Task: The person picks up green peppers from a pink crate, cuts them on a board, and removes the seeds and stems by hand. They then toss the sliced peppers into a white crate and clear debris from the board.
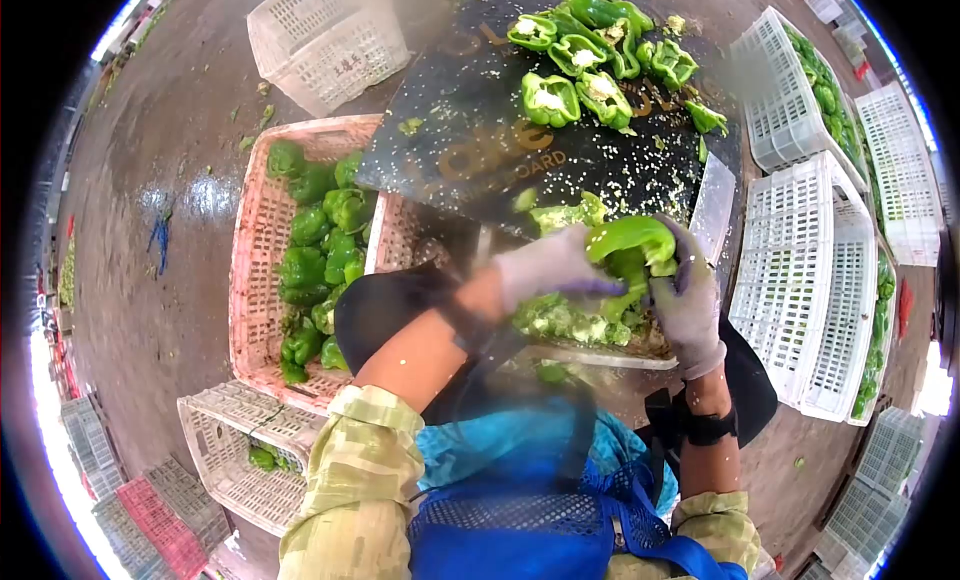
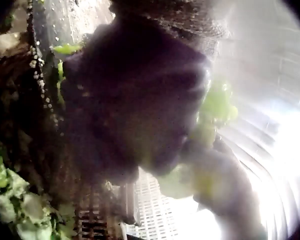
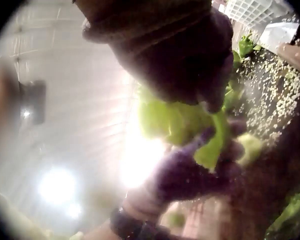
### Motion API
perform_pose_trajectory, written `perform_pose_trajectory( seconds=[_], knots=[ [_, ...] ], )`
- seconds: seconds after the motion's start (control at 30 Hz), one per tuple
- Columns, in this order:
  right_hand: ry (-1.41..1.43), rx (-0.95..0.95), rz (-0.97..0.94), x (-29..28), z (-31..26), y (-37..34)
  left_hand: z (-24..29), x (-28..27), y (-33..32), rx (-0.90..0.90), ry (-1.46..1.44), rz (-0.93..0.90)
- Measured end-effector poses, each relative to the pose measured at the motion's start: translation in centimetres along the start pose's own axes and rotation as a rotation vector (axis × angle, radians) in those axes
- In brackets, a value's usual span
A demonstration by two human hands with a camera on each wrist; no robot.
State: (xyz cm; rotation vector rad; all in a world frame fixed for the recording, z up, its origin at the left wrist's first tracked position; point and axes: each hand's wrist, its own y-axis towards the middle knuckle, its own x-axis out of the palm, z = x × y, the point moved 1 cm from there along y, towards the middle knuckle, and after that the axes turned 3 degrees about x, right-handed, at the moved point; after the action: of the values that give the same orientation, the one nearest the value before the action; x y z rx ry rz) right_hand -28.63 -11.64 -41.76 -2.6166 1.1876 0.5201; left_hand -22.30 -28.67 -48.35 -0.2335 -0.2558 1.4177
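In the head view, both gloved hands meet at a green bell pepper (image 1: 628,238), which is cut open. My right hand (image 1: 688,305) grips it from the right side, fingers bent over its edge. My left hand (image 1: 555,265) comes in from the left and holds the pepper's lower part. The right wrist view shows the left hand (image 3: 190,172) with fingers round a green flap of the pepper (image 3: 175,120). In the left wrist view the purple glove (image 2: 135,100) hides most of the grip. Below the hands lies a pile of pepper cores and scraps (image 1: 565,320).
Several cored-open peppers (image 1: 550,98) lie on the seed-strewn black board (image 1: 470,110). A broad blade (image 1: 712,208) rests at its right edge. A pink crate (image 1: 250,270) of whole peppers stands left. White crates (image 1: 785,270) line the right; another (image 1: 330,50) stands behind.
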Motion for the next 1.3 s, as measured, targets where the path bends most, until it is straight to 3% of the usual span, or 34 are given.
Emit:
perform_pose_trajectory(
  seconds=[0.03, 0.07, 0.13, 0.2, 0.27, 0.37, 0.4, 0.43, 0.47, 0.5, 0.53, 0.57, 0.6, 0.67, 0.7, 0.73, 0.77, 0.8, 0.87, 0.93, 0.97, 1.07, 1.1, 1.13, 1.2, 1.23, 1.27, 1.3],
  knots=[
    [-0.279, -0.122, -0.004, -0.5, 0.0, 0.1, 0.7, 0.0, -0.5, -0.021, 0.063, 0.015],
    [-0.11, 0.012, 0.028, -0.7, 0.3, 0.1, 1.4, 0.0, -0.9, -0.044, 0.125, 0.028],
    [0.231, 0.28, 0.092, -0.9, 1.2, -0.1, 2.4, -0.2, -1.0, -0.166, -0.075, -0.135],
    [0.391, 0.512, 0.051, -3.1, 2.9, -0.2, 3.1, -0.1, -1.5, -0.08, -0.179, -0.139],
    [0.384, 0.377, 0.077, -5.1, 5.4, -1.0, 3.0, 0.0, -1.4, -0.001, -0.358, -0.162],
    [0.685, 0.395, 0.371, -8.4, 7.0, -3.1, 3.0, -0.6, -1.6, 0.07, -0.448, -0.116],
    [1.039, 0.323, 0.147, -12.9, 9.5, -3.3, 2.5, -1.0, -1.6, 0.077, -0.465, -0.081],
    [1.357, 0.327, -0.102, -17.3, 11.9, -3.6, 2.8, -1.2, -1.6, 0.061, -0.314, -0.067],
    [1.353, 0.247, -0.064, -20.2, 10.0, -4.8, 4.0, -1.0, -2.6, -0.003, -0.258, -0.11],
    [1.621, 0.033, 0.018, -22.7, 9.4, -4.5, 2.9, -0.8, -2.4, 0.036, -0.09, -0.202],
    [1.556, -0.07, 0.175, -23.4, 6.3, -4.8, 1.3, -0.3, -2.1, 0.075, 0.074, -0.291],
    [1.538, -0.086, 0.137, -23.4, 5.1, -4.7, 0.7, 0.7, -2.3, 0.073, 0.364, -0.322],
    [1.518, -0.105, 0.101, -23.2, 4.4, -4.5, -2.3, 1.8, -2.4, 0.248, 0.545, -0.224],
    [0.933, -0.145, 0.259, -18.9, 4.7, -1.4, 2.9, 1.0, -3.8, -0.067, 0.586, -0.406],
    [0.768, -0.064, 0.266, -14.7, 4.8, -0.8, 2.8, 0.5, -3.3, -0.085, 0.59, -0.392],
    [0.276, 0.233, 0.239, -8.7, 0.2, 0.7, 2.5, 0.0, -2.8, -0.105, 0.596, -0.379],
    [0.103, 0.127, 0.008, -5.0, 3.0, 1.4, 1.8, -0.5, -3.0, -0.081, 0.76, -0.164],
    [-0.18, -0.004, -0.098, -1.0, 2.7, 1.1, 3.4, -1.5, -3.6, -0.128, 0.781, -0.12],
    [-0.803, -0.275, -0.154, 4.1, 1.8, 1.9, 2.3, -3.3, -3.9, -0.101, 0.871, 0.25],
    [-0.922, -0.183, -0.145, 7.0, 3.2, 2.5, 2.7, -4.6, -4.1, -0.037, 0.755, 0.499],
    [-1.027, -0.235, -0.112, 7.3, 3.9, 3.0, 1.5, -5.1, -3.4, 0.034, 0.573, 0.603],
    [-0.682, -0.169, -0.072, 6.4, 5.7, 3.5, 2.1, -5.3, -3.3, 0.152, 0.436, 0.684],
    [-0.407, -0.186, 0.045, 6.2, 5.6, 3.4, 2.0, -5.3, -3.0, 0.155, 0.239, 0.655],
    [-0.139, -0.109, -0.013, 5.1, 5.5, 3.4, 2.0, -5.2, -2.8, 0.152, 0.07, 0.617],
    [0.674, 0.467, -0.133, 2.8, 4.2, 2.4, 2.2, -4.5, -2.5, 0.143, -0.265, 0.513],
    [0.928, 0.477, -0.147, 2.1, 3.9, 1.9, 1.9, -4.3, -2.0, 0.046, -0.378, 0.433],
    [0.636, 0.221, -0.129, 1.7, 4.1, 1.2, 1.4, -4.3, -1.9, 0.214, -0.219, 0.343],
    [0.622, 0.197, -0.137, 1.3, 3.6, 0.8, 1.5, -4.2, -2.3, 0.376, -0.058, 0.251]
  ],
)
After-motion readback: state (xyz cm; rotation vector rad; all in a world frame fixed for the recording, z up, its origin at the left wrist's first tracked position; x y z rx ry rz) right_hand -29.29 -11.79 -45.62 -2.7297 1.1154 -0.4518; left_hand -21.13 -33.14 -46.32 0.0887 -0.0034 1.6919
